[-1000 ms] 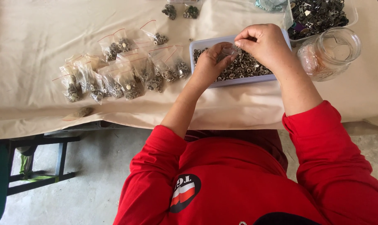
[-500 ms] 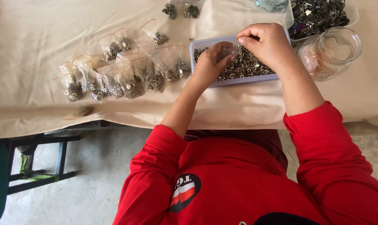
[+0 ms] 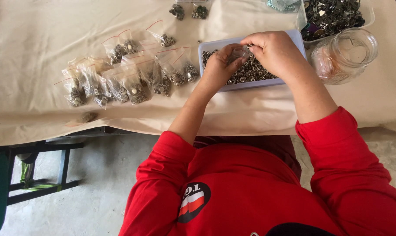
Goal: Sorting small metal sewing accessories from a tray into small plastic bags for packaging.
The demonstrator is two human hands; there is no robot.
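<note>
From the head camera, looking down, both hands meet over a shallow pale tray [image 3: 294, 37] full of small round metal rings [image 3: 250, 72]. The left hand [image 3: 217, 70] and the right hand [image 3: 274, 52] hold a tiny clear plastic bag [image 3: 241, 52] between them. The fingers of both hands are pinched together on the bag. The bag is see-through and crinkly, and it sits just above the rings in the tray. What is inside it is too small to tell.

To the left of the tray lie many small filled bags [image 3: 128, 78] with red strips at the top. They have little metal bits inside. They overlap each other in a loose bunch.

To the right of the tray stands a clear glass jar [image 3: 346, 54], touching or almost touching it. Behind the jar is a clear tub of dark metal parts [image 3: 333, 15].

All of this rests on a table with a cream cloth [image 3: 32, 43]. The cloth hangs over the near edge. Below is a grey concrete floor [image 3: 97, 196] and a dark stool frame [image 3: 40, 166]. The person wears red sleeves [image 3: 337, 166].
</note>
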